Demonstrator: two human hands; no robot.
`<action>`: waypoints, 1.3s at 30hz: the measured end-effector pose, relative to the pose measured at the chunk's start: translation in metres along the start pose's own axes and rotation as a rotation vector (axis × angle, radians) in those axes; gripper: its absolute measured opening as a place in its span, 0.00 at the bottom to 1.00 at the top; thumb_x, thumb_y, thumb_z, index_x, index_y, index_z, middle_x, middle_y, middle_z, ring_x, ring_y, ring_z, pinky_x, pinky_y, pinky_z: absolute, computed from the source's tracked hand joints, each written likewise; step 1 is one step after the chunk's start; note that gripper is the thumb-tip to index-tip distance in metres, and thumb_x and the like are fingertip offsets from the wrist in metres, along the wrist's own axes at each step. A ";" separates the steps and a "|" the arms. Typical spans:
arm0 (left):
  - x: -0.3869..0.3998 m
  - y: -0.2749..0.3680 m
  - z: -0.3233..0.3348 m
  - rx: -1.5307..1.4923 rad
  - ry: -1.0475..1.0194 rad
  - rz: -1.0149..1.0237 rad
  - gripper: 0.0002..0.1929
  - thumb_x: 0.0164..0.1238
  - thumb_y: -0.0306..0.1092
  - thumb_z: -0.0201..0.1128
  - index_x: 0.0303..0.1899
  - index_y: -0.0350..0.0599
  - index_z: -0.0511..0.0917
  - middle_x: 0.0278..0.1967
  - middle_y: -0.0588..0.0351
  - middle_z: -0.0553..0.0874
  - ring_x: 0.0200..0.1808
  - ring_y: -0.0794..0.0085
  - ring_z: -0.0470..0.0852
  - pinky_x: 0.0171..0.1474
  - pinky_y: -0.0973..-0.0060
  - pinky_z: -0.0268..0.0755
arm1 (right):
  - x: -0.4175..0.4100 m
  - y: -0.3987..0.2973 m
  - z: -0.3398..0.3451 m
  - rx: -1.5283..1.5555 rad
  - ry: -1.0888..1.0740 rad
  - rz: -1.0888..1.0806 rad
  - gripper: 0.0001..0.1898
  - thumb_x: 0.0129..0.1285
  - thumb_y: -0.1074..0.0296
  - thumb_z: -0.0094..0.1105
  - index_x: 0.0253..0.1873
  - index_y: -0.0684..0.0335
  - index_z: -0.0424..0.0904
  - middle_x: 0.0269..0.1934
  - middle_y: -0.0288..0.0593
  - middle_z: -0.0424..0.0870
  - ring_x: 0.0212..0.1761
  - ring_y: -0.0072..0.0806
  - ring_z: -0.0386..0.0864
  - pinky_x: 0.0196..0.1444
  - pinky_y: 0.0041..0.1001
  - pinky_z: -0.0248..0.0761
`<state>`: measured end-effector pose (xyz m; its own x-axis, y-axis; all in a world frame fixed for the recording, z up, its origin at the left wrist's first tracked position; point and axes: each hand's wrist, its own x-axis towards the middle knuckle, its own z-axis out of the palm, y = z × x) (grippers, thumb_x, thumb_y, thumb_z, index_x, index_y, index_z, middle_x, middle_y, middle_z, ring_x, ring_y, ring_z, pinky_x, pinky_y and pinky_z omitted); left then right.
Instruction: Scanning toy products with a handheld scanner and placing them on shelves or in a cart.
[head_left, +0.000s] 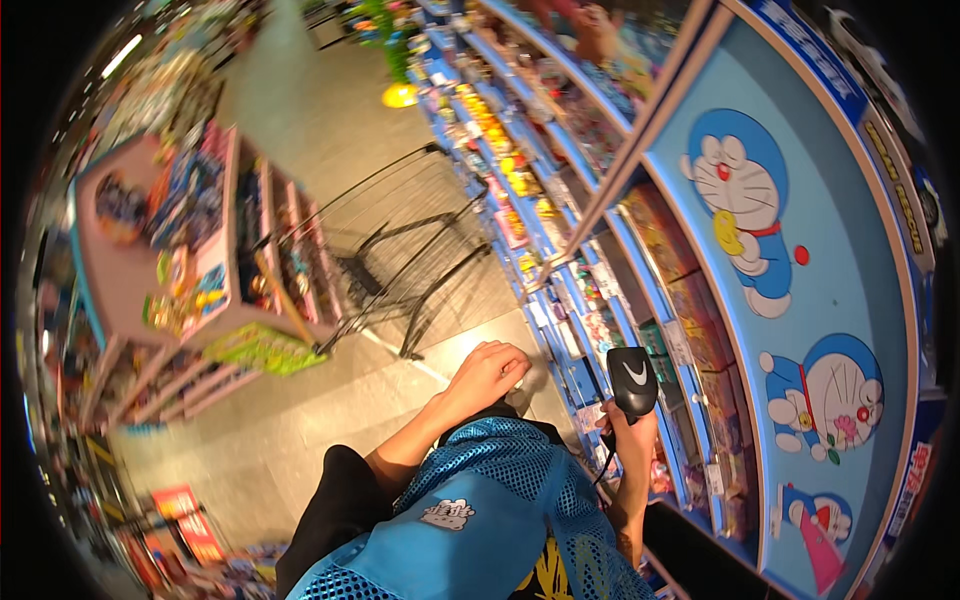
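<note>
A black handheld barcode scanner (631, 379) is gripped by its handle in my right hand (636, 435), its head tilted up beside the shelving. From the handle a dark cable (604, 469) hangs down. My left hand (487, 373) hovers over the floor in front of my body, fingers curled in and no object visible in it. Its palm faces away from view. To the right stands a blue shelf unit (679, 341) of small packaged goods, close to the scanner. My torso wears a blue mesh vest (480, 499).
A wire shopping cart (420, 247) stands ahead in the aisle. On the left is a pink display stand (120, 292) with toys. Cartoon figures decorate the shelf's blue end panel (825, 187). A yellow-based green stand (397, 94) is farther off. Tiled floor (300, 435) runs between.
</note>
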<state>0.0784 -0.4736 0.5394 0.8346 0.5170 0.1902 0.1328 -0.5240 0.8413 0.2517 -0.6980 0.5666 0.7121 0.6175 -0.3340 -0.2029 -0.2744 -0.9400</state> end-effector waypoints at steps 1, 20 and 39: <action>-0.016 0.001 -0.004 0.029 0.013 -0.045 0.07 0.70 0.34 0.65 0.37 0.40 0.83 0.31 0.50 0.85 0.36 0.57 0.83 0.44 0.63 0.73 | -0.001 0.000 0.003 0.011 -0.040 -0.016 0.04 0.68 0.75 0.63 0.43 0.69 0.82 0.30 0.40 0.87 0.27 0.21 0.82 0.29 0.23 0.74; -0.199 0.020 -0.021 -0.035 0.191 -0.419 0.11 0.72 0.37 0.63 0.43 0.38 0.83 0.31 0.47 0.84 0.35 0.56 0.83 0.41 0.64 0.76 | -0.067 0.043 0.084 -0.202 -0.529 0.038 0.04 0.66 0.77 0.63 0.43 0.69 0.81 0.28 0.40 0.85 0.27 0.24 0.85 0.28 0.23 0.75; -0.403 -0.126 -0.291 -0.039 0.408 -0.661 0.14 0.71 0.36 0.68 0.50 0.37 0.81 0.37 0.50 0.86 0.39 0.65 0.84 0.46 0.69 0.77 | -0.125 0.045 0.414 -0.464 -0.712 -0.063 0.14 0.60 0.62 0.70 0.44 0.68 0.86 0.29 0.43 0.89 0.30 0.25 0.87 0.37 0.28 0.78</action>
<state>-0.4307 -0.4193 0.5042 0.3249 0.9261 -0.1919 0.5092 -0.0003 0.8607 -0.1243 -0.4824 0.5368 0.0887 0.9154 -0.3926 0.2291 -0.4023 -0.8864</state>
